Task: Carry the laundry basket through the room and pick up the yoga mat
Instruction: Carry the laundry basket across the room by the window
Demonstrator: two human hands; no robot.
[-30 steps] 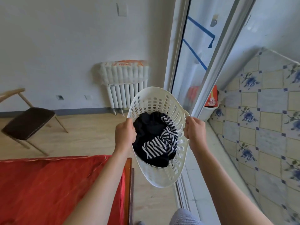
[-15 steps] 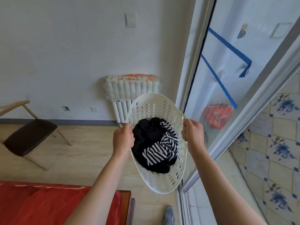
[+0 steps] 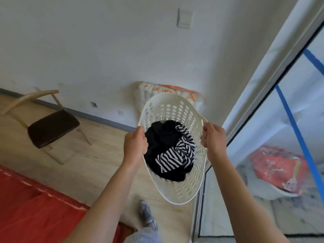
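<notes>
Light wood floor (image 3: pixel 98 160), white wall (image 3: pixel 105 50); glass sliding door (image 3: pixel 289 137) at 3 o'clock. White perforated laundry basket (image 3: pixel 175 109) is held at frame centre, tilted, clear of the floor. Its rim is gripped at 9 o'clock by the left hand (image 3: pixel 135 143), fingers closed over the edge, and at 3 o'clock by the right hand (image 3: pixel 213 140), likewise closed. Black clothing (image 3: pixel 161 139) and a striped garment (image 3: pixel 177 155) lie inside. Wooden chair (image 3: pixel 52 128) at 9 o'clock, red cover (image 3: pixel 35 207) at 7 o'clock. A shoe (image 3: pixel 147 215) is seen at 6 o'clock. No yoga mat seen.
</notes>
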